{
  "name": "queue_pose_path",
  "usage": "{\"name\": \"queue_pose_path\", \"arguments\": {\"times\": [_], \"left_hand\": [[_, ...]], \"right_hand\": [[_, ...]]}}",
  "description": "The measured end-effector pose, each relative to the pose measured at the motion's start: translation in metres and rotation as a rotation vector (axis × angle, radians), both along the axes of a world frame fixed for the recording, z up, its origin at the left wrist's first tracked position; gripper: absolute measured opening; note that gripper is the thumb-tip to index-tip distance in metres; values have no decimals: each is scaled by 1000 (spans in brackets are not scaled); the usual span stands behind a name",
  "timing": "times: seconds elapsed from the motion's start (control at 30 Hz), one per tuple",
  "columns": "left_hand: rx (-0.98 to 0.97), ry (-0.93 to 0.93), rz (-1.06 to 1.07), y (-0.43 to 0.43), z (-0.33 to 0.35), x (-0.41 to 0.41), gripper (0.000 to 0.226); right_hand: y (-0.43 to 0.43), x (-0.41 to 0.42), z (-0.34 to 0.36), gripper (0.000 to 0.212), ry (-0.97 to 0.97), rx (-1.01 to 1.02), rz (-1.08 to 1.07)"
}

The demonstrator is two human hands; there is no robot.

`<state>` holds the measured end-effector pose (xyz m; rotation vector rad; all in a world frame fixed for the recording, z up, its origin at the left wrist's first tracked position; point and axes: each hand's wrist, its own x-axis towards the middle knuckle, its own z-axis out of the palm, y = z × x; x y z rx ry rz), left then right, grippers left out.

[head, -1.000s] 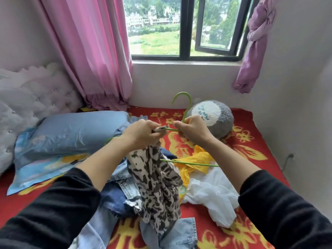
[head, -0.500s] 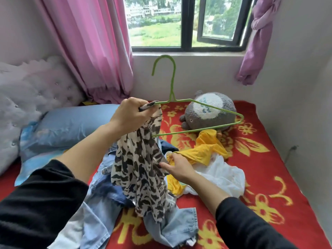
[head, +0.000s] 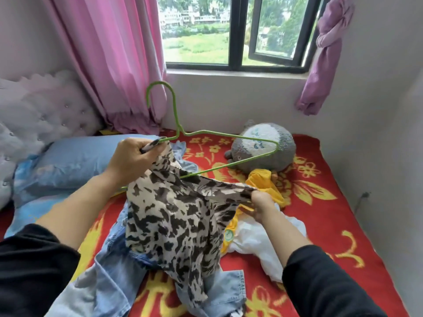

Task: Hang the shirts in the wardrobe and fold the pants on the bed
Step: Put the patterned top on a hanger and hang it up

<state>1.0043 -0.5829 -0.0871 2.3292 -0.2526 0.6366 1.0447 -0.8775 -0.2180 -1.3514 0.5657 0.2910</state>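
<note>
My left hand [head: 135,156] grips one end of a green wire hanger [head: 174,124] together with the top of a black-and-cream patterned shirt [head: 174,220]. The hanger's hook points up and its far end reaches toward the plush toy. My right hand [head: 261,203] pinches another edge of the patterned shirt and pulls it out to the right. Under the shirt lie light blue jeans [head: 109,277] on the red bed [head: 320,225]. A yellow garment [head: 263,181] and a white garment [head: 256,243] lie just beyond my right hand.
A grey plush toy [head: 270,145] sits at the far side of the bed under the window [head: 229,30]. A blue pillow [head: 77,161] lies at the left by the padded headboard [head: 41,115]. Pink curtains [head: 109,53] hang behind.
The right hand let go of the hanger, dropped to the shirt, took its edge and drew it rightward. The left hand raised the hanger, hook upright.
</note>
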Motion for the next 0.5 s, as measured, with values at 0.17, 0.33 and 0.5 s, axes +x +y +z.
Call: {"name": "queue_pose_path", "arguments": {"times": [0.17,0.33,0.5], "left_hand": [[1,0,11,6,-26,5,63],[106,-56,-63,3,-30,6,58],[188,-83,-29,5,-29,7,58]], "right_hand": [[-21,15,35,27,-19,289,-71],[-32,25,55,37,-128,187,-83],[-41,34,74,28,-158,66,-78]]}}
